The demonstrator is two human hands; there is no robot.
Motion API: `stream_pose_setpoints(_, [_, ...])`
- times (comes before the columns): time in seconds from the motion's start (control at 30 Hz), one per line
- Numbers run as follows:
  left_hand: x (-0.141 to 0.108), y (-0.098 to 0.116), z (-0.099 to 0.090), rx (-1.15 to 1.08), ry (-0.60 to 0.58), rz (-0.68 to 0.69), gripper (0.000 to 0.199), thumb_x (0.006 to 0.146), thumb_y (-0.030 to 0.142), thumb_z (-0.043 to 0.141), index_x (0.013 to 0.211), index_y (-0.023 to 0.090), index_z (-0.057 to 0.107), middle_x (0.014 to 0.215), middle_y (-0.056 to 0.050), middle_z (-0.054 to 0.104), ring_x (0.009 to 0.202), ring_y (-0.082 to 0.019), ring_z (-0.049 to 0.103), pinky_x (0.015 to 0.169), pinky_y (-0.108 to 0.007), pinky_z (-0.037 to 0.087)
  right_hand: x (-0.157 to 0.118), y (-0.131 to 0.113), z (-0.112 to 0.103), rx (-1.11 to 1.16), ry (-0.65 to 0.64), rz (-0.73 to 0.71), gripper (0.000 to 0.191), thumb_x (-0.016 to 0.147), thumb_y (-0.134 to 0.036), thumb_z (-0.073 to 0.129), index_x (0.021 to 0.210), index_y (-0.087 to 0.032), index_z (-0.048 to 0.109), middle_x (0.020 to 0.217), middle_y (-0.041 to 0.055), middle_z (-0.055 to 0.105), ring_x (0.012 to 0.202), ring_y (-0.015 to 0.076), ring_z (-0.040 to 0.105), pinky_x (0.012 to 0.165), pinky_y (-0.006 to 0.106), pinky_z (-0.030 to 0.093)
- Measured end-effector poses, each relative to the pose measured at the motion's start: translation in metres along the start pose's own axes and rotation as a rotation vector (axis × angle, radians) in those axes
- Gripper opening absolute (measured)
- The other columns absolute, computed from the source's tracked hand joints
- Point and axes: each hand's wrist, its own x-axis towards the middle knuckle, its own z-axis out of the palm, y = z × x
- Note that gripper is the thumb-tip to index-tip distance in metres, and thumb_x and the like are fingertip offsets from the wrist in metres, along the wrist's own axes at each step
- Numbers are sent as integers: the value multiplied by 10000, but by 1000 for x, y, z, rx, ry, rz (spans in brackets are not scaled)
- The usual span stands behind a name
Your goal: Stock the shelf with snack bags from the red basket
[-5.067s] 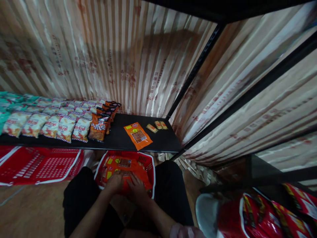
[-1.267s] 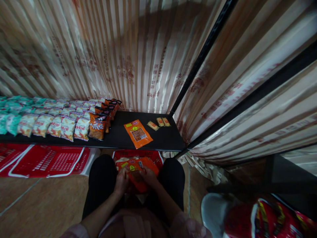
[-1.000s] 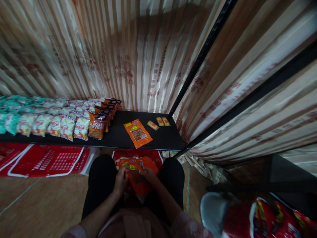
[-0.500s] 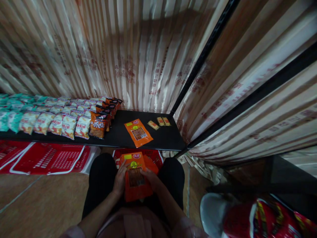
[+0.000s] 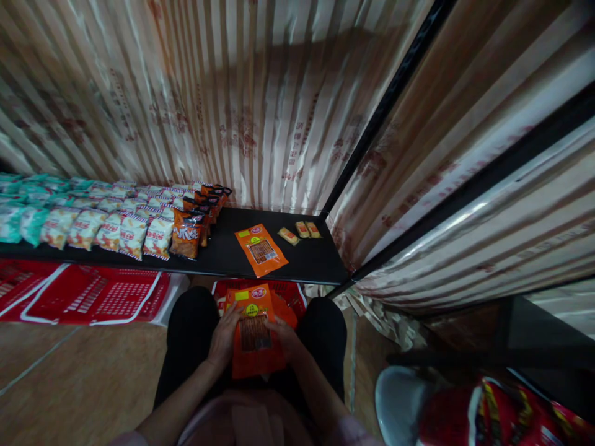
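Orange packet (image 5: 253, 356), gripped between left hand (image 5: 224, 334) and right hand (image 5: 284, 339) at the near side of a red basket (image 5: 298, 293).
Inside that basket: further orange packets (image 5: 283, 308), partly hidden behind the held one. Farther left, below the black shelf (image 5: 309, 263): white-handled baskets (image 5: 125, 296), also red. Lower right: a red container (image 5: 446, 415) with red-and-yellow packets (image 5: 506, 409). Up on the shelf: a matching packet (image 5: 261, 251) lying flat, near three small yellow packets (image 5: 289, 236).

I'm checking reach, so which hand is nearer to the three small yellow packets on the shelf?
The right. The right hand is on the near side of the yellow packets, slightly to their left; the left hand is also on the near side, but farther left.
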Motion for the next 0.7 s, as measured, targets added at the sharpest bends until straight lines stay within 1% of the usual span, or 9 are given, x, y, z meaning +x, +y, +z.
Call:
stream_pose_setpoints(0.13, [2, 1, -6, 109, -87, 42, 513, 788, 25, 305, 1240, 209, 464, 1336, -39, 480, 1282, -129, 353, 1076, -379, 313, -4, -3, 4, 100, 35, 3, 483, 562, -378, 702, 986, -177, 590, 857, 68, 683, 863, 257, 639, 783, 427, 477])
stream_pose_setpoints(0.27, [5, 6, -14, 110, -201, 47, 536, 770, 19, 321, 1254, 200, 464, 1334, -49, 481, 1271, -126, 370, 1064, -352, 328, -5, -9, 8, 88, 26, -31, 433, 564, -371, 694, 940, -175, 604, 827, 53, 687, 854, 250, 640, 791, 423, 473])
stream_pose_setpoints(0.43, [5, 12, -19, 55, -242, 33, 575, 734, 4, 353, 1253, 223, 472, 1361, -27, 446, 1273, -129, 368, 1082, -351, 298, 2, -15, 10, -8, 61, -54, 442, 516, -424, 715, 868, -176, 620, 756, 31, 680, 785, 243, 646, 792, 420, 467])
stream_pose_setpoints(0.6, [1, 8, -19, -34, -313, 69, 639, 736, -3, 331, 1330, 230, 373, 1404, -18, 383, 1306, -120, 307, 1091, -341, 272, 7, -17, 13, -20, 73, -70, 431, 503, -428, 737, 834, -180, 619, 716, 22, 673, 751, 230, 647, 800, 399, 462])
stream_pose_setpoints(0.7, [-1, 3, -18, -80, -322, 84, 634, 753, 13, 325, 1351, 224, 339, 1418, -26, 356, 1312, -117, 291, 1095, -336, 257, 8, -20, 17, -48, 74, -77, 414, 522, -423, 731, 844, -185, 625, 726, 18, 676, 741, 222, 648, 800, 393, 463])
